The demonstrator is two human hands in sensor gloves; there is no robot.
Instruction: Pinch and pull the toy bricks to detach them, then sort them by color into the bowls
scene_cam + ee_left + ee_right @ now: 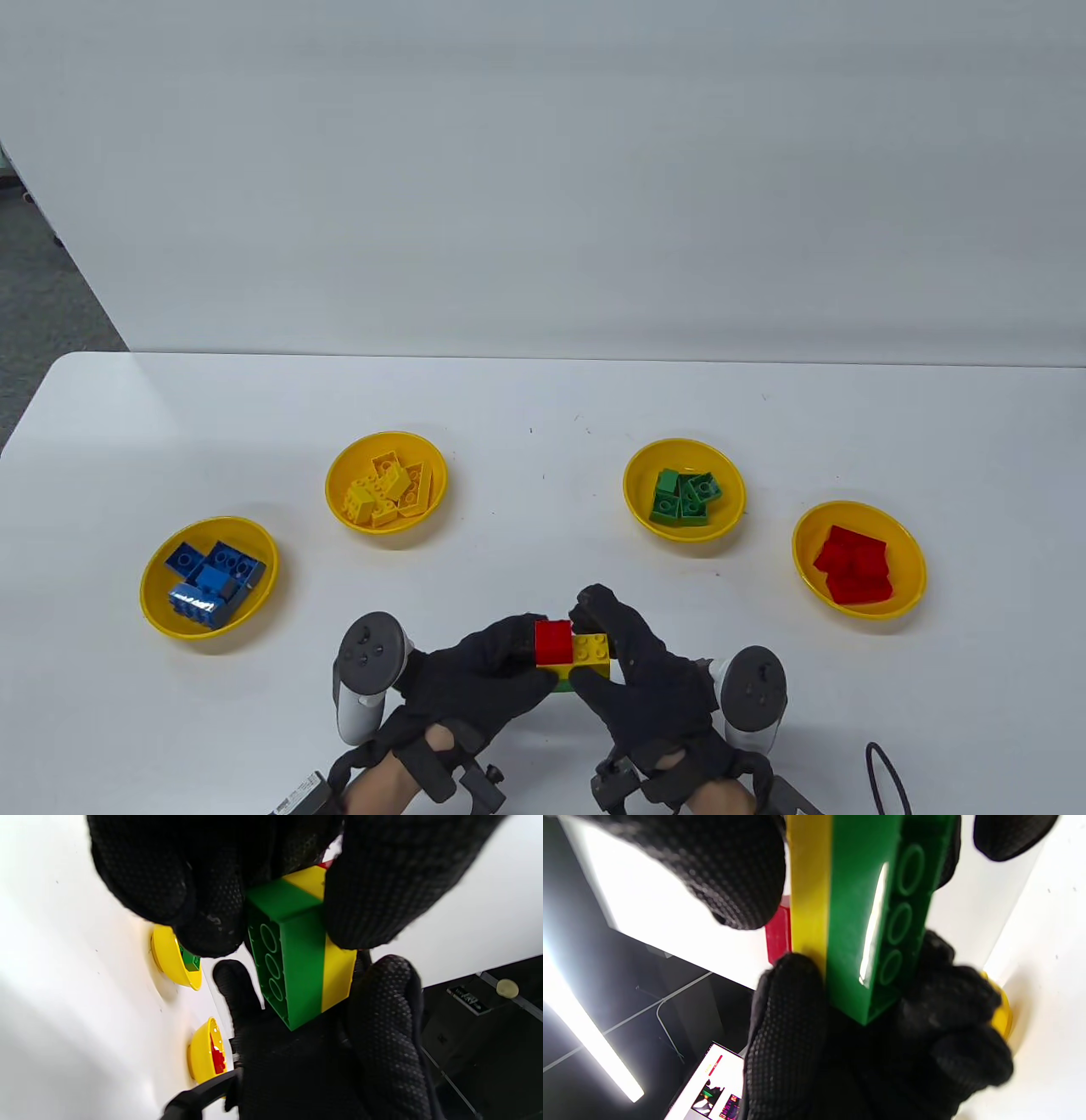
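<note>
A small brick stack is held just above the table's front middle: a red brick [553,641] sits on a longer yellow brick [592,650], with a green brick [562,684] underneath. My left hand [488,671] grips the stack's left end, its fingers around the red brick. My right hand [645,671] pinches the right end, thumb in front and fingers behind. From below, the left wrist view shows the green brick [297,955] joined to the yellow brick [339,971]. In the right wrist view the green brick [857,921], yellow brick [808,899] and red brick [776,933] are still joined.
Four yellow bowls arc across the table: a blue-brick bowl [191,531] at left, a yellow-brick bowl [386,441], a green-brick bowl [721,518], and a red-brick bowl [908,552] at right. A black cable [887,777] loops at the bottom right.
</note>
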